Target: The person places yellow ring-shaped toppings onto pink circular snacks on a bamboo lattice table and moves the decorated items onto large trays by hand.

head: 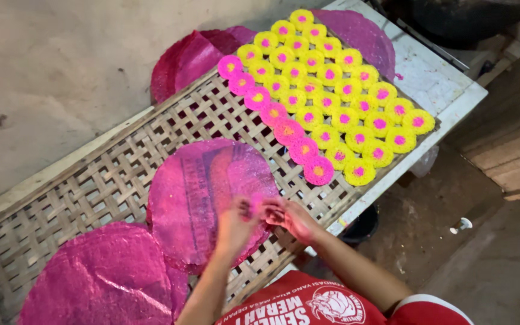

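Between the fingertips of both hands, a small pink piece (255, 203) is being pinched, blurred enough that its exact shape is hard to tell. The left hand (234, 227) is closing on it from the near-left side, fingers drawn narrow around it; the right hand (290, 218) is gripping it from the right, fingers bunched tight as well. Both hands are meeting over the right edge of a round pink plastic sheet (206, 192), which is lying flat on the woven bamboo tray (91, 180).

Spreading outward from the hands, the row of pink discs with yellow centres (275, 114) is running diagonally away, up and to the left; its nearest end, the last pink disc (318, 171), is sitting just ahead and to the right of the right hand, so that hand is the closer one to the row's open end. Beyond that row, the yellow discs with pink centres (338, 90) are filling the far right part of the tray in tight rows along the same diagonal.

Nearer the person, another pink sheet (100, 277) is lying at the lower left, and more pink sheets (194, 57) are leaning at the far edge by the wall. A white table (446, 90) is carrying the tray's right end.
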